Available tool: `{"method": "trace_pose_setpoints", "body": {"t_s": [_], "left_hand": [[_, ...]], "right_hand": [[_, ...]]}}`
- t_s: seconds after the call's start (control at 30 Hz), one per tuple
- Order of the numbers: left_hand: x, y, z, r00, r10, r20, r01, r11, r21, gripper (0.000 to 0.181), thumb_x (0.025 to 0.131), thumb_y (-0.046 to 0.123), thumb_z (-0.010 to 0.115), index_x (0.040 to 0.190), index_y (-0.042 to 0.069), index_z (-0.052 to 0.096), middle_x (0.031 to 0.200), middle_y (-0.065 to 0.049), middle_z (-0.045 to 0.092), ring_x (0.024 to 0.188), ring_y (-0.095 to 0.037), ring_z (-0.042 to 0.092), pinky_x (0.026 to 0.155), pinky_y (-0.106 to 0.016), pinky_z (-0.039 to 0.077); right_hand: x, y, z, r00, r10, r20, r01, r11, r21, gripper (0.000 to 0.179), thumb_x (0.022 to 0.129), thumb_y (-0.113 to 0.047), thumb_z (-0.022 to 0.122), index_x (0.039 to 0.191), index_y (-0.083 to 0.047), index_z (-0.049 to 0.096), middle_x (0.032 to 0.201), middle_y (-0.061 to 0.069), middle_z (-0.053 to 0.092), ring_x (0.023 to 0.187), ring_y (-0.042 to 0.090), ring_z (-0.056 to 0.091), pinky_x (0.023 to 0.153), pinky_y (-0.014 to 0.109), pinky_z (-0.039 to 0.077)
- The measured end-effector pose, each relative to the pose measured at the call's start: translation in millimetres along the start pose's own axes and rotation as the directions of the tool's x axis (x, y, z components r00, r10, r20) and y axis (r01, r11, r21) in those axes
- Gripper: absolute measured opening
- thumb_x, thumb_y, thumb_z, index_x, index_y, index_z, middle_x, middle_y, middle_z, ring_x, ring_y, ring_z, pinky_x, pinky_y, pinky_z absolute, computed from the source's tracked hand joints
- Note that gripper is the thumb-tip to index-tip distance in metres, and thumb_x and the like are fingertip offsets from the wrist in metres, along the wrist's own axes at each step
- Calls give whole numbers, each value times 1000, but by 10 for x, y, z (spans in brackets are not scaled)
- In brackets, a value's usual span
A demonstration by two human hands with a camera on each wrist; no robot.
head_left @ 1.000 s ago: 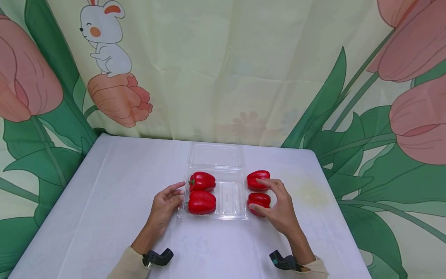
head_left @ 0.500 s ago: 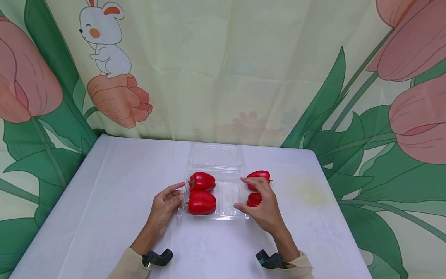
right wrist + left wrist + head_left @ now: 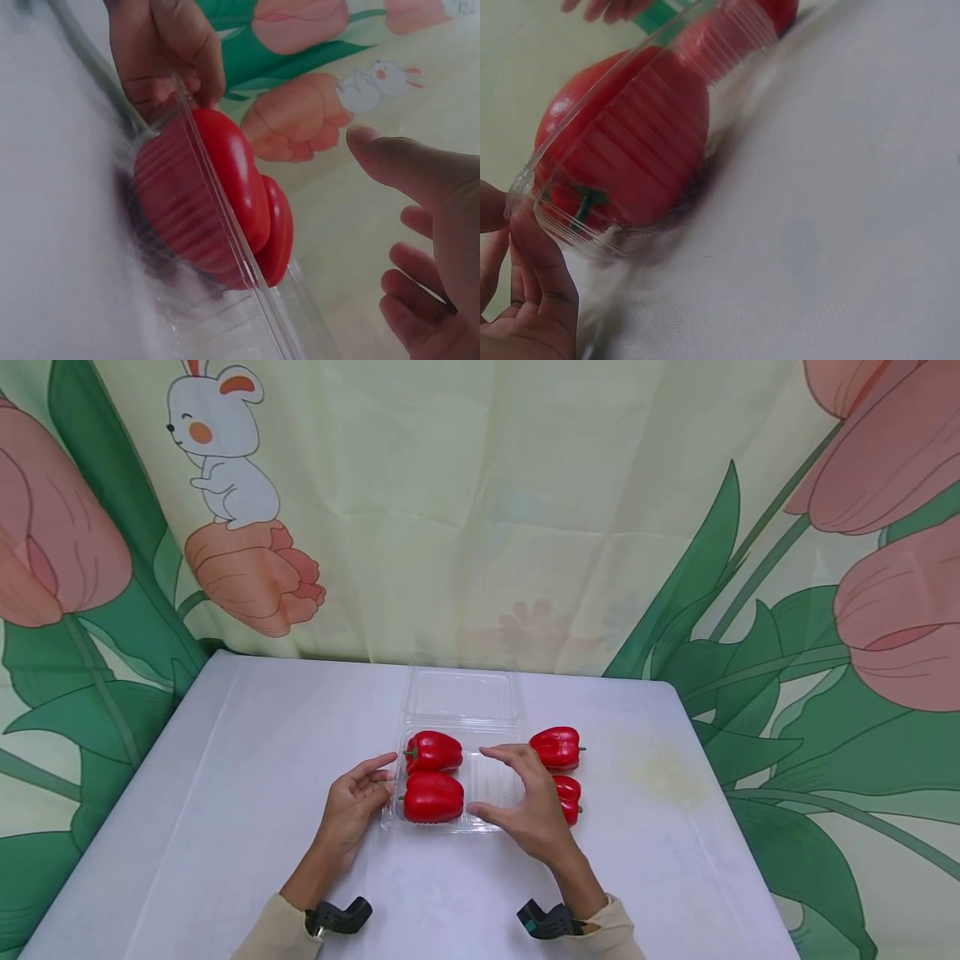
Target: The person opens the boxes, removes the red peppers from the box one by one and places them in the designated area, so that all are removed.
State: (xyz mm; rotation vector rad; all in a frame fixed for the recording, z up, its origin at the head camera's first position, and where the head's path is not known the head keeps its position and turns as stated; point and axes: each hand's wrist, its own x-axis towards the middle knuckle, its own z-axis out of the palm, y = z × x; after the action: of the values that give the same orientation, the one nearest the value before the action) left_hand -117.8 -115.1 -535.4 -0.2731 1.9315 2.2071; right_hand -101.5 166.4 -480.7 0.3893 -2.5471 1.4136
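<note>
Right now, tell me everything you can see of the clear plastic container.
The clear plastic container is a thin, see-through clamshell with ribbed walls, lying open on the white table. Its hinged lid lies flat behind the tray. Two red peppers lie in the tray's left half; the right half shows nothing in it. The left hand touches its left rim with its fingers; the right hand hovers open over the right half.
</note>
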Motion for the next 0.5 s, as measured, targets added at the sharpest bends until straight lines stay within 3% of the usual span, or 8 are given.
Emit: {"method": "trace_pose_setpoints", "body": {"t_s": [0.1,0.33,0.5], "left_hand": [[-3,2,0,1000,2,-6,-2,1000,2,53,98,13,77,148,16,61,132,-16,58,107,-20,66,93,-23,61],[0,-14,0,1000,11,-6,-11,1000,4,51,99,12,76,147,15,61,133,-17,58,109,-21,65,92,-22,61],[-1,-17,1,1000,8,-13,-8,1000,6,51,98,12,76,147,15,62,133,-16,58,109,-22,66,93,-23,61]], "right_hand": [[7,-13,81,1000,8,25,-9,1000,20,78,70,-29,100,140,-34,66,139,-9,61,130,18,59,99,60,60],[8,-39,255,996,58,64,-60,998,27,76,71,-31,99,140,-27,67,136,-5,62,129,33,62,100,57,60],[11,-56,341,991,84,102,-86,996,11,76,72,-36,99,140,-28,67,136,-4,62,129,33,62,100,55,61]]}}
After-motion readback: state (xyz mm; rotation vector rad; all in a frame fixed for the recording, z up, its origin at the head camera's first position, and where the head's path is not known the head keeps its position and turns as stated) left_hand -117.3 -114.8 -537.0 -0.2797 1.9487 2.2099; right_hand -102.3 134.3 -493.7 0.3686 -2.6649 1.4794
